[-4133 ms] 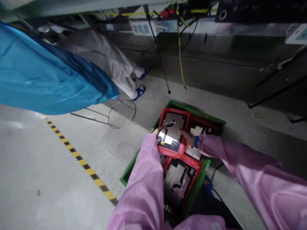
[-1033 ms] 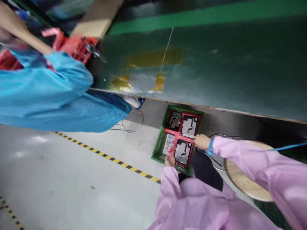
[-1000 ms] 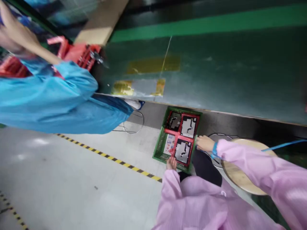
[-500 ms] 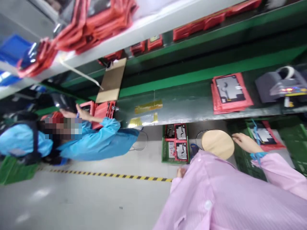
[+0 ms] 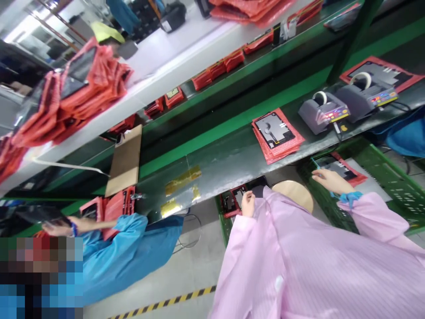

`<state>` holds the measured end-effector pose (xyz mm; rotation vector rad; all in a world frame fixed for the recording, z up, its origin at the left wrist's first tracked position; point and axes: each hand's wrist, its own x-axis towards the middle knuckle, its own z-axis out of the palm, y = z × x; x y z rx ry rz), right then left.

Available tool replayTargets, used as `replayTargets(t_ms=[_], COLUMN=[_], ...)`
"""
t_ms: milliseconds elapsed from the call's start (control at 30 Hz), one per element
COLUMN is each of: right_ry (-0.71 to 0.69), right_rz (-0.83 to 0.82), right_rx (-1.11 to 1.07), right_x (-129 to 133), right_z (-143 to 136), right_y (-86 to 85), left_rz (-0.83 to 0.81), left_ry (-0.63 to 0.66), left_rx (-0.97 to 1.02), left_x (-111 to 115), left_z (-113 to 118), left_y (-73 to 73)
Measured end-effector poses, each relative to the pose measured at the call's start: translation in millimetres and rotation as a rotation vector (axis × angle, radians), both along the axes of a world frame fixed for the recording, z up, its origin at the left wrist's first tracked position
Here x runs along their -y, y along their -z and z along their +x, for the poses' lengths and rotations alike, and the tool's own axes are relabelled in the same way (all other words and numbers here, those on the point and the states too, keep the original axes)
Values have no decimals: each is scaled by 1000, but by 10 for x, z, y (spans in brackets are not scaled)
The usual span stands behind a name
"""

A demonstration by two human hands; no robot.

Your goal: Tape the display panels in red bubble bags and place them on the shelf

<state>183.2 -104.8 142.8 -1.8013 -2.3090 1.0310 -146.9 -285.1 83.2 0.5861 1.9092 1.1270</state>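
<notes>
My left hand [image 5: 248, 204] is raised just below the bench's front edge, its fingers loosely curled together with nothing visible in them. To the right, my right hand [image 5: 328, 180] hovers over the near side of a green crate [image 5: 395, 177], fingers loosely extended and empty. A blue band circles my right wrist. Inside that crate lies a red-wrapped panel [image 5: 357, 178]. Between my hands and partly behind my pink smock is a round wooden stool top [image 5: 295, 195]. A stack of red sheets with a grey panel on top [image 5: 275, 133] rests on the bench [image 5: 226, 166].
Two tape dispensers [image 5: 323, 113] [image 5: 365, 95] stand right of the stack. A blue-sleeved person [image 5: 116, 257] works at the left, holding a dark panel. Red packets [image 5: 76, 97] lie on the upper shelf. A cardboard piece [image 5: 124, 161] leans at the left; another crate [image 5: 224, 223] is below the bench.
The view has turned to the right and tilted. My left hand has risen from low beside my smock to the bench edge. My right hand remains by the right crate.
</notes>
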Motion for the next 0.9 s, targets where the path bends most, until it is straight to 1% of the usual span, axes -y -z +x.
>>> replayTargets(t_ms=[67,167,267,333,367,400,467,533,600,667,733,767,800,833,900], right_ry=[44,116,160,166,167,167,174,191,197,186,167,156,138,120,72], right_rz=[28,99,130,121,117,115,129,163,223,309,410,453,484,505,506], right_rx=[2,6,-1,-18,-26,-43,-111,-201,-267,-285,-297,-305,-319,-342,-399], right_x=[-320,-829,-1242,-1417,-1474,-1512,-1547,-1545,-1520,-1475,-1420,-1396,-1378,-1368,-1375], right_z=[-128,-341,-505,-580,-607,-629,-651,-648,-630,-606,-577,-559,-538,-516,-472], right_y=[62,204,357,461,519,583,733,910,1094,1260,1385,1427,1454,1467,1465], left_rz=[19,24,32,29,24,18,7,2,9,20,54,88,132,181,277], left_ry=[86,196,273,314,336,360,403,427,435,425,400,387,378,374,382], left_rx=[-37,-96,-183,-240,-264,-286,-333,-389,-446,-527,-666,-745,-819,-881,-964], left_x=[-445,-1214,-1949,-2292,-2404,-2475,-2519,-2480,-2413,-2345,-2288,-2266,-2250,-2238,-2233], left_z=[113,240,318,356,372,386,408,419,412,382,331,300,269,239,189], left_y=[23,82,112,111,115,129,210,386,657,973,1252,1352,1419,1452,1436])
